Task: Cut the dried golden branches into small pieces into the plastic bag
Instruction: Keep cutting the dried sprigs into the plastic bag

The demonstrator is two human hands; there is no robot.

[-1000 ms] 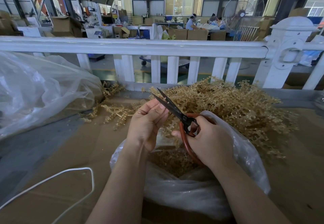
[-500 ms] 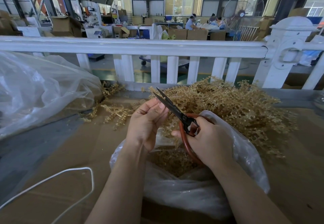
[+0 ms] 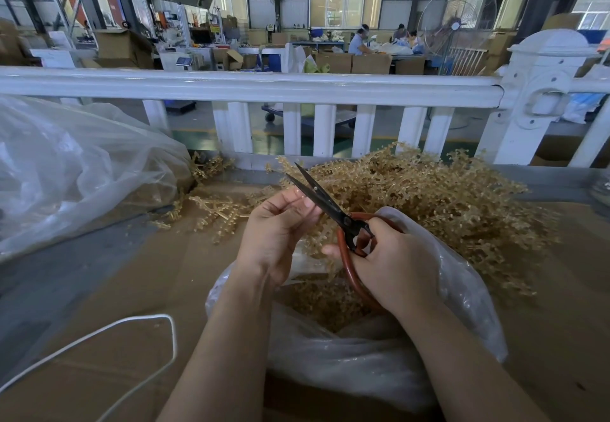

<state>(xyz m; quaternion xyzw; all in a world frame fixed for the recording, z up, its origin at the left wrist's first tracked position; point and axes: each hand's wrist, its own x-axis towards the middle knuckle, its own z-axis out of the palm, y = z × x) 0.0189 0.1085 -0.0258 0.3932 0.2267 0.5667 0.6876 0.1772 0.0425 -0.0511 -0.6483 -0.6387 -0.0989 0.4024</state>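
No text, label, brand or number is legible anywhere; distant signs blur.

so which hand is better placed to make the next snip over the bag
Right. The right hand already grips the red-handled scissors, blades parted above the plastic bag. The left hand pinches a golden branch piece beside the blades, so it should probably just feed.

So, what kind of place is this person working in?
Most likely a factory or packing workshop: stacked cardboard boxes across the floor, other workers at a far table, a large industrial fan, and a heap of golden branches awaiting cutting.
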